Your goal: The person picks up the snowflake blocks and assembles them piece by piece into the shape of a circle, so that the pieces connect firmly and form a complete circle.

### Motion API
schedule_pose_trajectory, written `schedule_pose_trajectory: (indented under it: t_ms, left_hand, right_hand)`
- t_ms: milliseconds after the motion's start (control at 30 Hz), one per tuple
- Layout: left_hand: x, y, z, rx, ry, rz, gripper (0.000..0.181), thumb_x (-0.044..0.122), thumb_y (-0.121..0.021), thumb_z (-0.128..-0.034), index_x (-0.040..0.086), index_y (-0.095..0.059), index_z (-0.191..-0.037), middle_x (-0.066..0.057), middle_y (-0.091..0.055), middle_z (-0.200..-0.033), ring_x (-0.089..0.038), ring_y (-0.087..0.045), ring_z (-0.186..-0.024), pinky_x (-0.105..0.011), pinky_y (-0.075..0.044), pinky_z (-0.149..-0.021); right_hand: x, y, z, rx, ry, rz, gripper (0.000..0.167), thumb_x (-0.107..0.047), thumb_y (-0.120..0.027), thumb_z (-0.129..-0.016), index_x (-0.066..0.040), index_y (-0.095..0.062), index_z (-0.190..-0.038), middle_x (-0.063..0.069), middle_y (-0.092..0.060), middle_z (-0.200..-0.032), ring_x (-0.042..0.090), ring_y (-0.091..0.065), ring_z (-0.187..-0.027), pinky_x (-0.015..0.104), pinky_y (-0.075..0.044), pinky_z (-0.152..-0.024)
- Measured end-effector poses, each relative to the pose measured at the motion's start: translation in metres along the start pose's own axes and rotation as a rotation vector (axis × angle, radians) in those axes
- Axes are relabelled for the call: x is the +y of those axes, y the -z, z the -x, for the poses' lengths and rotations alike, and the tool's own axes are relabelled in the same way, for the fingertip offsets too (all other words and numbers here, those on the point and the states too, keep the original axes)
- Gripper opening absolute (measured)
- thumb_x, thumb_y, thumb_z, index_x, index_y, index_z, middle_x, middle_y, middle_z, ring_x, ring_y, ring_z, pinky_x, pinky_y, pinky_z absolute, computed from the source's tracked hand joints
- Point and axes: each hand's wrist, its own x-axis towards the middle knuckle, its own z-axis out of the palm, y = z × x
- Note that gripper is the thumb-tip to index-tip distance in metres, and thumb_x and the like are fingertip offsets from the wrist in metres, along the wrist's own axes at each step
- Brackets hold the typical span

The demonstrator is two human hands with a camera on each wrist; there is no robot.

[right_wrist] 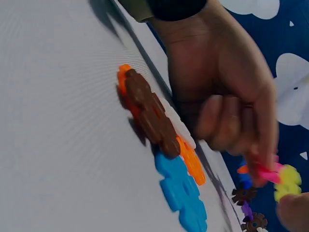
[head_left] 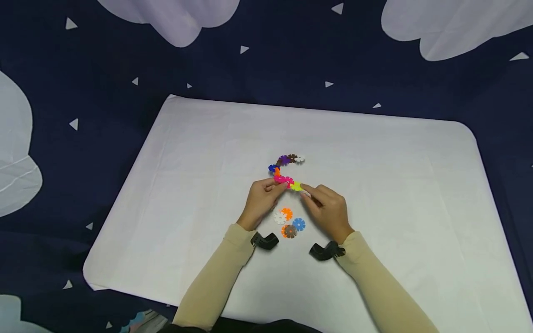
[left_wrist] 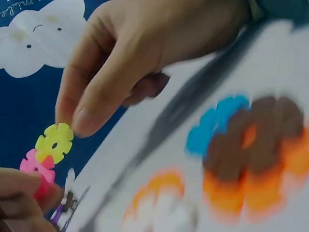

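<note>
My left hand (head_left: 262, 200) pinches a pink notched disc (head_left: 287, 181) in a chain of interlocked plastic snowflake discs. The right hand (head_left: 330, 210) pinches the yellow disc (head_left: 296, 186) at the chain's near end between thumb and forefinger. Up close in the left wrist view, the yellow disc (left_wrist: 54, 144) meets the pink disc (left_wrist: 36, 166) edge to edge. Beyond my left hand the chain curves away through orange, blue (head_left: 273, 168), brown and purple (head_left: 284, 160) discs to a white disc (head_left: 300, 159). Fingers partly hide the pink discs.
Between my forearms lie several loose discs: white (head_left: 280, 218), orange (head_left: 287, 213), blue (head_left: 299, 224), and a brown disc (head_left: 290, 231) overlapping another orange one. They rest on a white table (head_left: 187, 208) with rounded corners. Dark patterned cloth (head_left: 291, 69) surrounds it.
</note>
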Motion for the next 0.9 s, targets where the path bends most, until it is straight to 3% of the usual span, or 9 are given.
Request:
schedule_pose_trajectory:
  t_ms: [167,300,467,633,733,900]
  left_hand:
    - [-0.007,0.021,0.003,0.168,-0.109,-0.374,0.02,0.028,-0.078,-0.0924,0.008,-0.078,-0.092,0.003,-0.049,-0.058,-0.011,-0.041,-0.052,-0.027,-0.037,-0.055]
    - [-0.006,0.038,0.008,0.192,-0.15,-0.575,0.026,0.025,-0.083,-0.088,0.01,-0.073,-0.106,0.001,-0.046,-0.063,-0.013,-0.038,-0.055,-0.031,-0.036,-0.057]
    - [-0.005,0.05,0.011,0.106,-0.245,-0.627,0.045,0.018,-0.084,-0.087,0.016,-0.065,-0.128,-0.002,-0.045,-0.074,-0.014,-0.038,-0.064,-0.033,-0.037,-0.063]
    - [-0.005,0.051,0.011,-0.059,-0.403,-0.658,0.052,0.017,-0.081,-0.0897,0.021,-0.065,-0.139,-0.004,-0.05,-0.086,-0.013,-0.042,-0.071,-0.03,-0.039,-0.063]
    - [-0.005,0.048,0.011,-0.124,-0.432,-0.709,0.054,0.023,-0.081,-0.0903,0.022,-0.064,-0.141,-0.001,-0.048,-0.09,-0.011,-0.04,-0.07,-0.027,-0.037,-0.061]
    - [-0.008,0.044,0.007,-0.13,-0.454,-0.779,0.05,0.031,-0.081,-0.0905,0.02,-0.067,-0.137,0.002,-0.049,-0.092,-0.01,-0.041,-0.069,-0.025,-0.038,-0.061]
  right_hand:
    - [-0.001,-0.002,0.006,-0.161,-0.056,0.005,0.026,-0.016,-0.08,-0.09,-0.01,-0.079,-0.115,-0.007,-0.057,-0.071,0.004,-0.043,-0.058,0.024,-0.038,-0.051]
    - [-0.005,0.004,0.007,-0.326,-0.074,0.026,0.021,-0.023,-0.078,-0.092,-0.015,-0.08,-0.111,-0.013,-0.055,-0.072,0.004,-0.044,-0.062,0.026,-0.04,-0.055]
    - [-0.008,0.021,0.006,-0.515,-0.051,0.001,0.03,-0.031,-0.078,-0.091,-0.019,-0.078,-0.119,-0.016,-0.054,-0.079,0.005,-0.046,-0.073,0.028,-0.042,-0.066]
    - [-0.01,0.035,0.006,-0.671,-0.021,-0.033,0.047,-0.038,-0.082,-0.086,-0.02,-0.073,-0.129,-0.016,-0.059,-0.095,0.006,-0.047,-0.089,0.032,-0.042,-0.08]
    - [-0.01,0.036,0.006,-0.684,-0.019,-0.052,0.044,-0.036,-0.085,-0.085,-0.022,-0.075,-0.126,-0.016,-0.059,-0.094,0.005,-0.046,-0.089,0.031,-0.041,-0.079]
    - [-0.007,0.028,0.007,-0.622,-0.059,-0.1,0.03,-0.029,-0.087,-0.083,-0.02,-0.077,-0.11,-0.014,-0.056,-0.084,0.006,-0.045,-0.079,0.032,-0.039,-0.078]
